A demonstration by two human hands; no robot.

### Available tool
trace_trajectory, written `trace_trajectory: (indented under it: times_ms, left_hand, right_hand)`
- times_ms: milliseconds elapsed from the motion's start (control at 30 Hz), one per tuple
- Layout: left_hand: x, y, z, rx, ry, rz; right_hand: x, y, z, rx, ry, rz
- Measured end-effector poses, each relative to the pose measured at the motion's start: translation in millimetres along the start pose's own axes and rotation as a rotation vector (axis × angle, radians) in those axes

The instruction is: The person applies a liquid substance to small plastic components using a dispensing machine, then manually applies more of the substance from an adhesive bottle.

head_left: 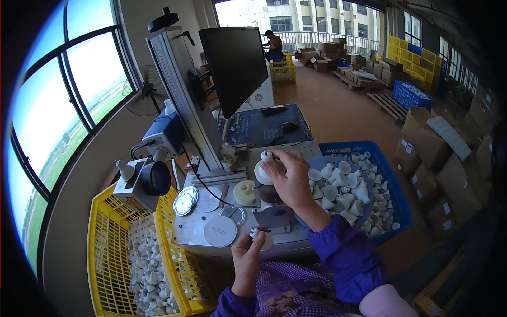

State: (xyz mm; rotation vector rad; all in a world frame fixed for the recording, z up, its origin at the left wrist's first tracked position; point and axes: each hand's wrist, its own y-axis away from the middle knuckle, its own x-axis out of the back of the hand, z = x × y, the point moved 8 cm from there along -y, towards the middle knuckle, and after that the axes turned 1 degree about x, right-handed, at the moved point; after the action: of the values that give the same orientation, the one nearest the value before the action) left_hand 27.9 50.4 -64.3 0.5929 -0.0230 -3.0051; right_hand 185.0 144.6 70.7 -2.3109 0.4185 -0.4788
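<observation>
From where I stand, a yellow crate [93, 238] of small white cones sits at the left, below the boxy machine head with its round lens [157, 178]. Right of that, flat metal lids and a pale disc [220, 231] lie along the near part of the bench [193, 224].

Then comes the left hand [246, 260], low at the bench's front edge, its thumb and fingers pinched together on the lower cone [268, 241]. That cone leans, its narrow tip toward the upper left and its wide end toward the lower right, so its long axis is tilted. It is just off the bench's near side, closer to the wearer than the dark round block [268, 194].

The upper cone [264, 172] is farther out, over that block, its neck pointing up and its wide end down, close to upright. The right hand [296, 177] reaches in from the right and pinches it between thumb and fingers (whether its wide end touches the block, I cannot tell). The right hand is clearly the nearer one to the block; the left, with the lower cone, is on the wearer's side of it.

Farthest right, a round tub [368, 191] heaped with more white cones rests in a blue crate [402, 208].
</observation>
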Motion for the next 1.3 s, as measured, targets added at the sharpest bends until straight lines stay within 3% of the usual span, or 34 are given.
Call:
trace_trajectory:
  times_ms: [67, 433, 500, 567, 700, 833, 933, 1067, 1300]
  left_hand:
    - [-0.6, 3.8, -8.9, 0.054, 0.006, -0.012]
    - [-16.9, 32.9, -48.1, 0.158, -0.021, -0.128]
    - [-18.1, 38.4, -57.0, 0.161, -0.045, -0.145]
    - [-14.0, 45.8, -70.4, 0.196, -0.066, -0.143]
    - [-16.7, 50.6, -83.7, 0.267, -0.039, -0.149]
    - [-29.9, 55.5, -98.1, 0.327, -0.037, -0.214]
    - [-33.2, 61.1, -106.3, 0.344, -0.025, -0.241]
    - [-31.6, 61.2, -102.8, 0.352, -0.037, -0.232]
    - [-31.2, 64.2, -107.6, 0.377, -0.035, -0.245]
  right_hand:
    - [1.6, -1.7, -5.6, 0.041, 0.156, -0.021]
    - [0.5, 0.9, 7.3, 0.013, 0.004, -0.081]
    - [27.5, 6.5, 9.6, 0.017, -0.171, -0.006]
    - [66.1, 13.1, 28.7, -0.119, -0.171, -0.011]
    - [150.2, 50.3, 90.7, -0.335, 0.169, -0.059]
    - [189.8, 89.2, 90.4, -0.335, 0.303, -0.145]
    - [177.4, 113.7, 72.0, -0.298, 0.307, -0.386]
    - [168.0, 133.5, 58.9, -0.372, 0.467, -0.325]
    - [150.1, 126.4, 66.4, -0.362, 0.355, -0.187]
